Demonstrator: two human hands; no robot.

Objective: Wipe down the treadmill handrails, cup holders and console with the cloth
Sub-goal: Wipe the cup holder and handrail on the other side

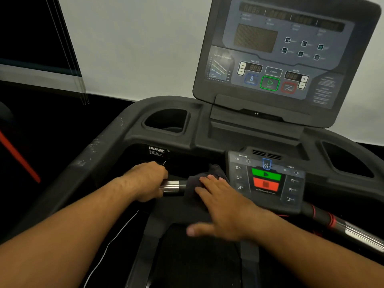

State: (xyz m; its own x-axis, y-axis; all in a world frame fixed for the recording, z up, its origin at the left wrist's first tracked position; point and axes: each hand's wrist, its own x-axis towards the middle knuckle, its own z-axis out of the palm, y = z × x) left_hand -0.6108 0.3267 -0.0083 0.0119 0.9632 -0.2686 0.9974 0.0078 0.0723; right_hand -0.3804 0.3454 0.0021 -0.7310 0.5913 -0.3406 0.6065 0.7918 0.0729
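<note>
- The keypad (267,179) with the green and red buttons, set in the middle of the front handrail (171,187), served as the landmark.
- The dark cloth (199,179) lay bunched over the handrail, touching the keypad's left edge.
- The right hand (224,202) pressed on the cloth with straight, spread fingers and the thumb held out low; nothing was pinched.
- The left hand (148,179), further left of the keypad, had its fingers curled round the handrail beside a chrome section.
- A thin white cable (116,235) ran down from near that hand; whether the hand held it could not be told.
- The cloth looked soft, light and limp. It would probably slip on the smooth chrome under a flat palm, so wrapping the fingers round cloth and bar together seemed the better hold.
- Above the keypad stood the console (286,53), with one cup holder (166,121) up to the left and the other cup holder (345,161) to the right.
- Pale specks showed on the frame far left of the keypad, so much of the wiping seemed yet to do.
</note>
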